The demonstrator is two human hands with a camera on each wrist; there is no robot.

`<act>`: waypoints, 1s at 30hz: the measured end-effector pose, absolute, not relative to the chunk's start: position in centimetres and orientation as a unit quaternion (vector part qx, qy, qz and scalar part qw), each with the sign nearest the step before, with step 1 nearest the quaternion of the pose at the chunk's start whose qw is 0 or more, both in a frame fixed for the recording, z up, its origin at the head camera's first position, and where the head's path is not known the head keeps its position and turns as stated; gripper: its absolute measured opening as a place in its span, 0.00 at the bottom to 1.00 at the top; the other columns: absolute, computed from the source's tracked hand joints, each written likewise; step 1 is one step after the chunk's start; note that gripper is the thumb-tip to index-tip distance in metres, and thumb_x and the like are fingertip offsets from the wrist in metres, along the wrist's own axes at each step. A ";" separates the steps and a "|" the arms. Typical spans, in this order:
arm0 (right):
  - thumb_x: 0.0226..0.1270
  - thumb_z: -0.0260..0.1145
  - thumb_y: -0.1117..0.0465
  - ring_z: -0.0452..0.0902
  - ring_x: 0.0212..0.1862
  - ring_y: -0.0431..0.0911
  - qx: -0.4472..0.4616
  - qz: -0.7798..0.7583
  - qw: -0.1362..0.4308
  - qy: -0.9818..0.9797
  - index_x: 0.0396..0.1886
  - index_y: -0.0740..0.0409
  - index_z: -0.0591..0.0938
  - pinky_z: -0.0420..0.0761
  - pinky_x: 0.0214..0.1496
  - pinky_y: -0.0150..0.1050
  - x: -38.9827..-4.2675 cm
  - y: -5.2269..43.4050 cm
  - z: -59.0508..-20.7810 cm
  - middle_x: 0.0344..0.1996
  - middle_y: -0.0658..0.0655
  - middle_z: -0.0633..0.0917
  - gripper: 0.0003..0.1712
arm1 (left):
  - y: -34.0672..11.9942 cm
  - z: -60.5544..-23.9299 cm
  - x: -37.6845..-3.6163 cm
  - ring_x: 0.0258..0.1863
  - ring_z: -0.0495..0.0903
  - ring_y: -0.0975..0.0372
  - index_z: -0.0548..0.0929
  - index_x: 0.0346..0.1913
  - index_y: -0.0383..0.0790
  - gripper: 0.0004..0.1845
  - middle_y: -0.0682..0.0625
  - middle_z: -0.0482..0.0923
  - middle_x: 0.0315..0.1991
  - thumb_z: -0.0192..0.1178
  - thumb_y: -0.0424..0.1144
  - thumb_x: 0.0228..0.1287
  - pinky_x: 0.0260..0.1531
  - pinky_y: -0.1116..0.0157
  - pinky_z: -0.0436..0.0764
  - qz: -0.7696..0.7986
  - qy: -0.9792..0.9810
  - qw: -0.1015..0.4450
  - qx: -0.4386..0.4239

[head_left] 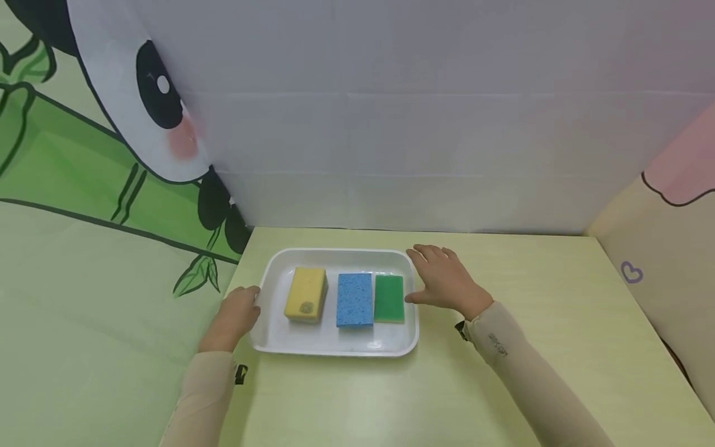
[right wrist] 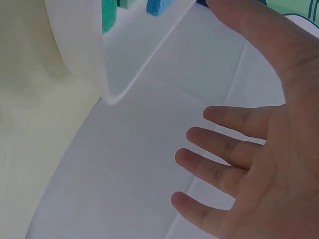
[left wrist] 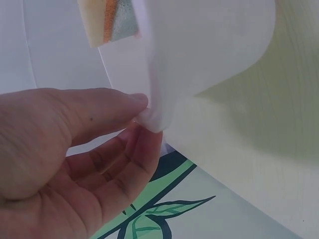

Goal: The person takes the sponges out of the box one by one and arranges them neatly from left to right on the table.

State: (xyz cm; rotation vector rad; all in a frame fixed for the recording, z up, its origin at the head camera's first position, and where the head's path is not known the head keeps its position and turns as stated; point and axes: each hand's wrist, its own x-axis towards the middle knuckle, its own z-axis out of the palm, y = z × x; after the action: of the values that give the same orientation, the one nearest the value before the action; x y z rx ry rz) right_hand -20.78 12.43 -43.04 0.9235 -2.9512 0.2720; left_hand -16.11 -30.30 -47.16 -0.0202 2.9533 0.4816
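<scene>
Pale table [head_left: 503, 385], panda wall mural [head_left: 112, 143].

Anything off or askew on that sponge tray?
One thing: the yellow sponge has a dark grey smudge near its front end. The blue sponge and green sponge lie flat and parallel in the white tray. No spills.

Blue sponge [right wrist: 159, 6] cut off by edge

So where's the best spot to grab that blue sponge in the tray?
Probably by its two long sides, coming straight down from above. The blue sponge lies flat in the white tray with the green sponge tight against its right side, so the fingers may find more room across the near and far short ends.
</scene>
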 end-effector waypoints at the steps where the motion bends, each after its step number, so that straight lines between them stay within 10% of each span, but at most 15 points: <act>1: 0.49 0.78 0.37 0.64 0.69 0.61 0.303 0.087 0.017 -0.949 0.72 0.65 0.67 0.63 0.69 0.64 -20.9 12.1 -43.3 0.69 0.66 0.70 0.58 | -30.3 -47.1 -16.1 0.47 0.78 0.41 0.72 0.60 0.17 0.22 0.28 0.76 0.45 0.59 0.25 0.65 0.50 0.45 0.81 0.161 0.984 0.075 -0.007; 30: 0.44 0.76 0.29 0.58 0.74 0.54 0.347 -0.004 -0.090 -0.934 0.77 0.57 0.61 0.44 0.73 0.70 -25.1 8.6 -50.3 0.73 0.59 0.65 0.66 | -28.7 -47.2 -16.4 0.40 0.79 0.44 0.75 0.54 0.18 0.17 0.33 0.76 0.37 0.59 0.23 0.64 0.40 0.47 0.84 0.144 0.988 0.061 -0.003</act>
State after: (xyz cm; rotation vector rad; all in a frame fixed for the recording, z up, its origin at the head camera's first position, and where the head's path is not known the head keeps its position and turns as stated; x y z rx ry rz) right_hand -25.12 8.55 -50.26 1.1558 -3.1138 -0.0133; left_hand -16.44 -28.70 -47.19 -0.0092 2.9883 0.4342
